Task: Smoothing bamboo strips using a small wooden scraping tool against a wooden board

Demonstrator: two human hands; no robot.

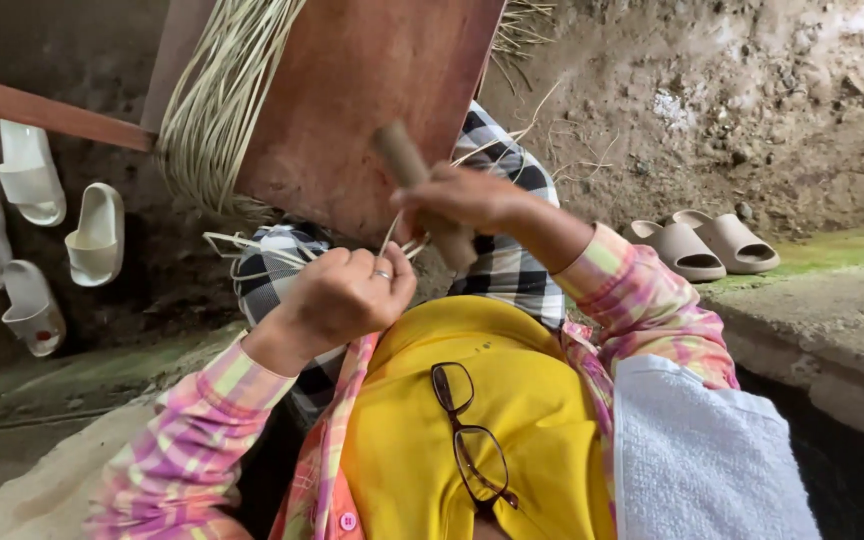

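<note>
Two hands work over the person's lap: the left hand (pixel 337 292) is curled shut around thin pale cane strips (pixel 252 250), while the right hand (pixel 467 197) grips a wooden-handled tool (pixel 414 180) upright just beside a reddish board (pixel 362 100). Beige sandals (pixel 702 245) lie well apart.

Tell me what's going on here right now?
A person is seated on the ground, working thin pale cane strips against a reddish wooden board. The right hand grips a wooden stick, held over the strips. The left hand is closed around a strand near the board's lower edge. Glasses hang from the yellow shirt, and a white towel lies over the right shoulder. White slippers sit to the left, beige sandals to the right.
</note>
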